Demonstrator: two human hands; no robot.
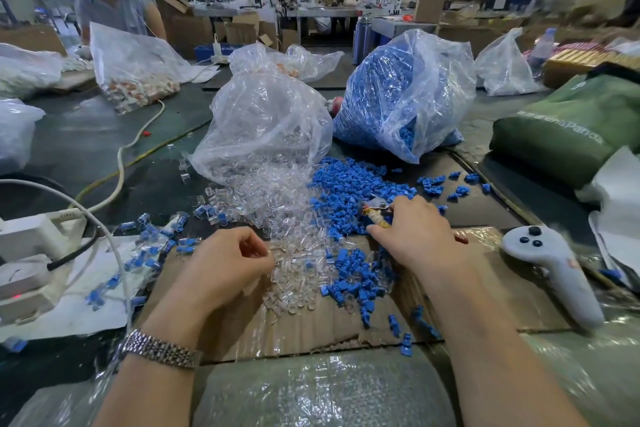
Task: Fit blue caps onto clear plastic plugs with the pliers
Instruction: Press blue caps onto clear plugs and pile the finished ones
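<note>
A heap of clear plastic plugs spills from an open clear bag onto the table and a cardboard sheet. To its right lies a heap of blue caps, with more caps near my right wrist. My left hand rests at the edge of the clear plugs, its fingertips pinched together on a clear plug. My right hand is shut on the pliers, whose jaws point left over the blue caps. Finished blue-and-clear pieces lie scattered at the left.
A big bag of blue caps stands behind the heaps. A white handheld controller lies at the right, a green bag beyond it. White power strips and cables sit at the left. Another person works at the far left.
</note>
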